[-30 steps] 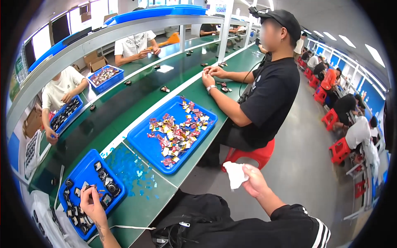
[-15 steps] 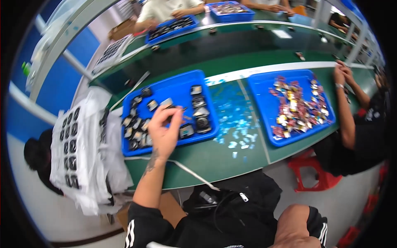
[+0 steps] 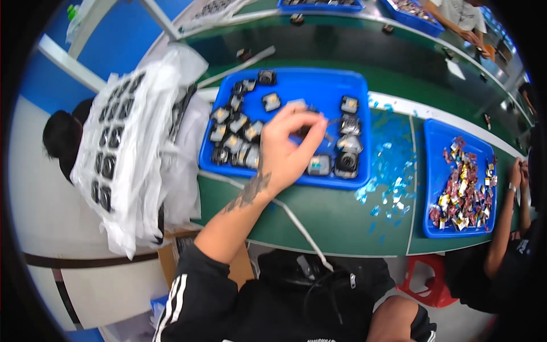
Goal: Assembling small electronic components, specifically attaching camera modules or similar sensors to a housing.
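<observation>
My left hand, with a tattooed forearm behind it, is over the middle of a blue tray. Thumb and fingers are pinched round a small black part, mostly hidden by the fingers and blurred. Several small square black modules with silvery faces lie loose along the tray's left side. A column of similar modules runs down the right side, one showing a round lens-like ring. A lone module lies just beyond my knuckles. My right arm is bent at the lower right, its hand out of view.
Bagged trays of black parts are stacked at left. Blue film scraps litter the green table right of the tray. Another blue tray holds shiny wrapped pieces. A white cable crosses the front edge. A co-worker's arm is at right.
The view has swung, so the trays sit further right and the far bench has slid upward. My left hand stays pinched over the same tray.
</observation>
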Demonstrator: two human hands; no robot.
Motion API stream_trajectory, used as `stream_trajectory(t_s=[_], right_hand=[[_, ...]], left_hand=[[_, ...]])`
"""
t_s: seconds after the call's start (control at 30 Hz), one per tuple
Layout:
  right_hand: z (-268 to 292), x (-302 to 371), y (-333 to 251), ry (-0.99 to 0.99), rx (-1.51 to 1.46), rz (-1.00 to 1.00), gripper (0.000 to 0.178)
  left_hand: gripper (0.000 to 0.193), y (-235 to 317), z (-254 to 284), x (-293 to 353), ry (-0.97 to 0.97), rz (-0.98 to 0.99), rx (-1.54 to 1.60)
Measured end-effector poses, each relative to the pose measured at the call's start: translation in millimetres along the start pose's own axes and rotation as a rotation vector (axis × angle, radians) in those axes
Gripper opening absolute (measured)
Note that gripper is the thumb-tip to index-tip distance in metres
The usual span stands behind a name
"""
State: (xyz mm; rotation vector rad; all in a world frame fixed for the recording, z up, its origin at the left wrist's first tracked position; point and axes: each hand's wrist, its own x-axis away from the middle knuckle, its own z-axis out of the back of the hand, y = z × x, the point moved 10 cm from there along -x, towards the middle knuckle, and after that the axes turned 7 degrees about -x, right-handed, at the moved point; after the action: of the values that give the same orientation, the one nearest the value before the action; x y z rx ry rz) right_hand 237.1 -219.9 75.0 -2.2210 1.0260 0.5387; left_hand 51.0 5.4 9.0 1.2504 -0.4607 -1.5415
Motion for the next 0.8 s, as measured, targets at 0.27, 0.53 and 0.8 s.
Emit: stream_trajectory(t_s=[0.27, 0.53, 0.8], right_hand=[[120, -11, 19, 1.077, 0.117, -0.271, 0.069], [125, 41, 23, 1.075, -0.058, -0.308, 0.067], [116, 61, -25, 1.101, 0.116, -0.072, 0.049]], left_hand=[[0.021, -25, 6, 5, -0.078, 0.387, 0.414], [0.014, 20, 8, 36, -0.201, 0.262, 0.364], [0.015, 84, -133, 6, -0.664, -0.328, -0.194]])
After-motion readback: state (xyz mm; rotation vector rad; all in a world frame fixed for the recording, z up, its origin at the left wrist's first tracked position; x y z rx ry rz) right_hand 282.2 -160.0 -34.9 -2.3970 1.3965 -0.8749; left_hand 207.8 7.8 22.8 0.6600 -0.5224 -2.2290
